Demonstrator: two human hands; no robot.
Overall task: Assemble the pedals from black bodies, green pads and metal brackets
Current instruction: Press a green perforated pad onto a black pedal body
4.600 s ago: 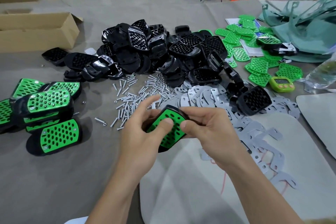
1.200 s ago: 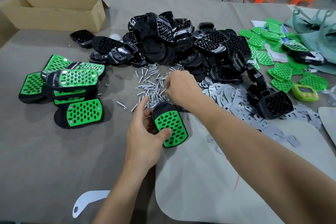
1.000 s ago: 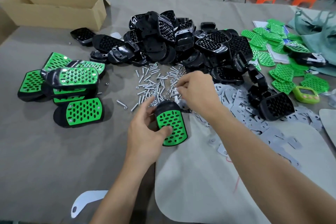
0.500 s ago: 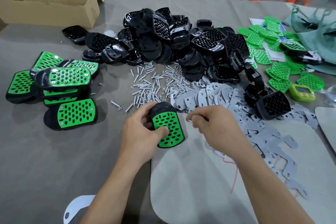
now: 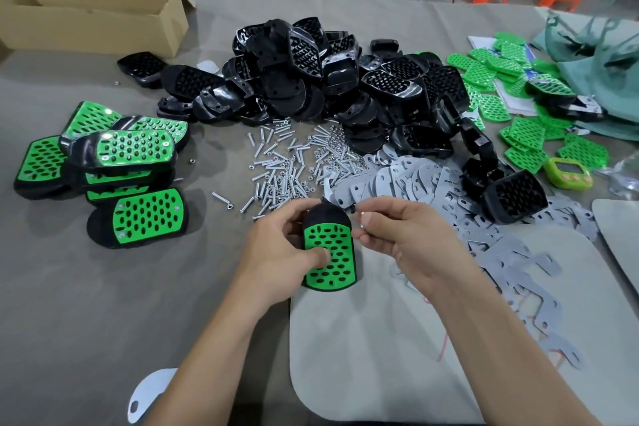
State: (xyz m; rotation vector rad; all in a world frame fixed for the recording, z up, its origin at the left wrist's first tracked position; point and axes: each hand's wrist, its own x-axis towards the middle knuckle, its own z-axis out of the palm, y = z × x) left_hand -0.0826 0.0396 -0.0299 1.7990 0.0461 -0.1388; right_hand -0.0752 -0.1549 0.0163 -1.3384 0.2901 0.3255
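Observation:
My left hand (image 5: 276,252) grips a black pedal body with a green pad (image 5: 330,258) on top, thumb pressed on the pad. My right hand (image 5: 401,235) sits just right of the pedal's upper end, thumb and forefinger pinched on a small metal screw (image 5: 362,218). Behind my hands lie a scatter of screws and nuts (image 5: 294,162), a spread of grey metal brackets (image 5: 415,180), and a heap of black bodies (image 5: 328,79). Loose green pads (image 5: 518,128) lie at the right. Several assembled pedals (image 5: 131,152) are stacked at the left.
An open cardboard box (image 5: 90,14) stands at the back left. A green timer (image 5: 567,173) sits at the right, near teal fabric (image 5: 605,62). A light grey mat (image 5: 380,339) lies under my right forearm. A white cut-out piece (image 5: 148,394) lies near the front edge.
My right hand reached into the screw pile, then drew back to the pedal's upper end with a screw pinched in it. My left hand kept hold of the pedal.

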